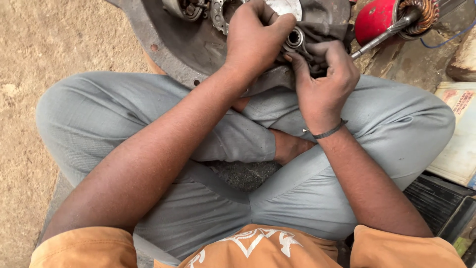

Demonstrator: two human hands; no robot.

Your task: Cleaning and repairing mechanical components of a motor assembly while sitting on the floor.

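Together, the left hand and right hand pinch a small steel bearing wrapped in dark cloth.

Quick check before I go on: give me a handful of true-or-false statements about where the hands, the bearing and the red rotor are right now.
1. The left hand has its fingers on the ring-shaped bearing. True.
2. The right hand is resting flat on the ground. False: it is raised at the dark cloth beside the bearing.
3. The red rotor lies to the person's upper right, apart from both hands. True.
4. The person is standing at a bench. False: they sit cross-legged, with the round metal housing at their knees.
5. A dark band is on the left wrist. False: it is on the right wrist.
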